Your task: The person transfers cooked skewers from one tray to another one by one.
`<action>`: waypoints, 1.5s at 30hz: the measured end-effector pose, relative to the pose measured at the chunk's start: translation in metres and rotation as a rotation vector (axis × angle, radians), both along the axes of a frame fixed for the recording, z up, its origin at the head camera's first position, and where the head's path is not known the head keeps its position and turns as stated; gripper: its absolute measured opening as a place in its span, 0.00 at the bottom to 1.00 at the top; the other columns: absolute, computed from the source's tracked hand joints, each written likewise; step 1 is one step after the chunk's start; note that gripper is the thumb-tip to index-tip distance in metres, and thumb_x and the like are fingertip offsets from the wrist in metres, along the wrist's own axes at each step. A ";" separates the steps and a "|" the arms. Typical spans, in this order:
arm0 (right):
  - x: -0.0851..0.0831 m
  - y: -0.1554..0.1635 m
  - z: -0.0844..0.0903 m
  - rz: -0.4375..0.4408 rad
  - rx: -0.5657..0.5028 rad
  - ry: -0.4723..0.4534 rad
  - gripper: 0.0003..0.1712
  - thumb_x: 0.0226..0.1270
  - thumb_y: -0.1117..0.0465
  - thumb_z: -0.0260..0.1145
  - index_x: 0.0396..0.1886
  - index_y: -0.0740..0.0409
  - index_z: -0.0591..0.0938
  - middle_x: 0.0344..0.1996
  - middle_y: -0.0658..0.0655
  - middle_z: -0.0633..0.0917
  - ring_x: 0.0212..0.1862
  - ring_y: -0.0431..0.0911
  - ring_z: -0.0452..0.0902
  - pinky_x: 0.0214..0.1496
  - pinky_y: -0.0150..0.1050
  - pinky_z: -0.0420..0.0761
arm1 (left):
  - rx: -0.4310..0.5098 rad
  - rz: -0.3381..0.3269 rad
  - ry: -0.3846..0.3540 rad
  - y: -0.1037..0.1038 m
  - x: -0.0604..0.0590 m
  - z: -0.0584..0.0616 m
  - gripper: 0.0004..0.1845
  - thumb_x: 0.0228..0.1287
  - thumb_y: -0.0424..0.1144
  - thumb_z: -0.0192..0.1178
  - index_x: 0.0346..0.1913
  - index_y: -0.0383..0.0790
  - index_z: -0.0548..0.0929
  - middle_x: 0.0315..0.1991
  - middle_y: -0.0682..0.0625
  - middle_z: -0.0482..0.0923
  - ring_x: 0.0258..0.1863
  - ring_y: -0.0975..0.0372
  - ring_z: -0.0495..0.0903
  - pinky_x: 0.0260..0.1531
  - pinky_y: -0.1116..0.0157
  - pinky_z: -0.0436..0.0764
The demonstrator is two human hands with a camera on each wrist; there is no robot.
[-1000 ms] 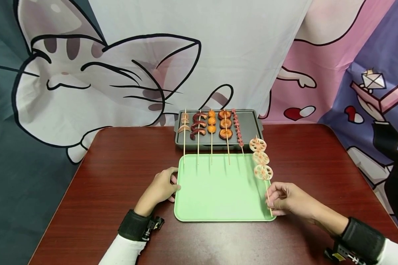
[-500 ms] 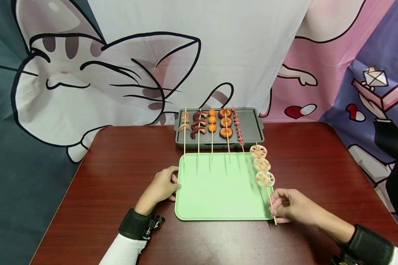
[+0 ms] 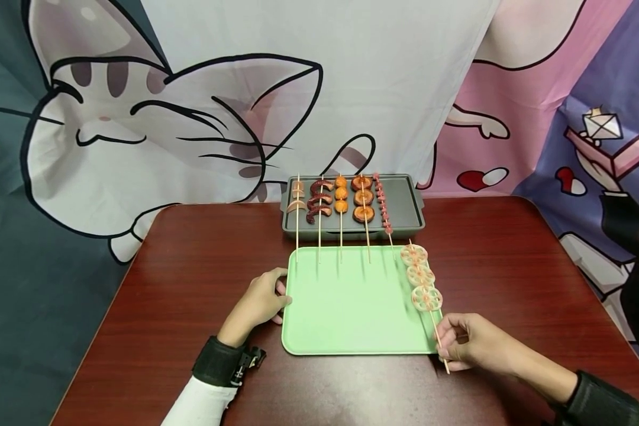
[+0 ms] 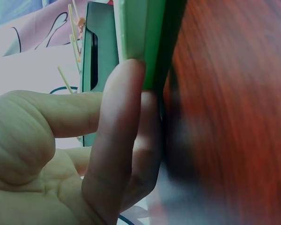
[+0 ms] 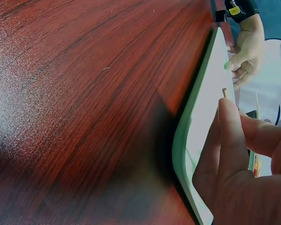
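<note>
The right hand (image 3: 476,346) pinches the bare lower end of the lotus root skewer (image 3: 422,283) between thumb and fingers. From the pinch the stick runs up and away from the person, tilted slightly toward the left hand. Its three lotus slices lie just beyond the fingertips, over the right rim of the green tray (image 3: 351,319). The end of the stick shows just past the fingers toward the person, over the table (image 3: 165,307). In the right wrist view the fingers (image 5: 229,140) close on the stick end at the tray's rim.

The left hand (image 3: 255,305) rests against the tray's left rim with fingers nearly straight. In the left wrist view the fingers (image 4: 119,140) lie flat along the tray edge (image 4: 147,42); nothing is gripped.

Beyond both hands, at the far side of the tray, stands a dark grill pan (image 3: 407,204). Five loaded skewers (image 3: 341,204) lie side by side in the pan. Their bare stick ends reach back over the tray's far rim. The lotus root skewer lies apart from these, on the right-hand side of the row, nearer the person.
</note>
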State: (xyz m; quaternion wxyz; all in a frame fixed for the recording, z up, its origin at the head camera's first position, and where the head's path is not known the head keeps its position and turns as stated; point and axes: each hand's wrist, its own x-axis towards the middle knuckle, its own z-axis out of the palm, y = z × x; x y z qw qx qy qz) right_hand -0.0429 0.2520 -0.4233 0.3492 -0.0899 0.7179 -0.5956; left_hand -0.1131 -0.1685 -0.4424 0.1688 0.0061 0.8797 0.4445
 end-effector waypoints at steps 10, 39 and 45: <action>-0.001 0.001 -0.002 -0.007 0.019 -0.054 0.12 0.67 0.77 0.66 0.44 0.80 0.73 0.32 0.54 0.83 0.35 0.41 0.83 0.37 0.35 0.92 | 0.010 -0.003 0.018 0.000 -0.002 -0.003 0.32 0.63 0.21 0.65 0.71 0.30 0.72 0.36 0.41 0.74 0.21 0.57 0.79 0.16 0.62 0.88; -0.003 0.000 -0.006 -0.012 0.199 0.035 0.12 0.63 0.72 0.72 0.35 0.69 0.74 0.25 0.56 0.83 0.28 0.44 0.84 0.30 0.39 0.92 | -0.007 -0.016 0.002 0.000 -0.003 0.000 0.33 0.64 0.23 0.66 0.72 0.30 0.70 0.36 0.41 0.74 0.20 0.57 0.79 0.17 0.62 0.88; -0.001 -0.001 -0.006 -0.010 0.277 0.068 0.17 0.62 0.69 0.74 0.31 0.63 0.70 0.22 0.58 0.85 0.26 0.46 0.86 0.28 0.42 0.92 | -0.006 -0.016 -0.001 -0.001 -0.003 -0.002 0.33 0.64 0.23 0.66 0.72 0.30 0.70 0.37 0.41 0.74 0.19 0.57 0.79 0.17 0.62 0.88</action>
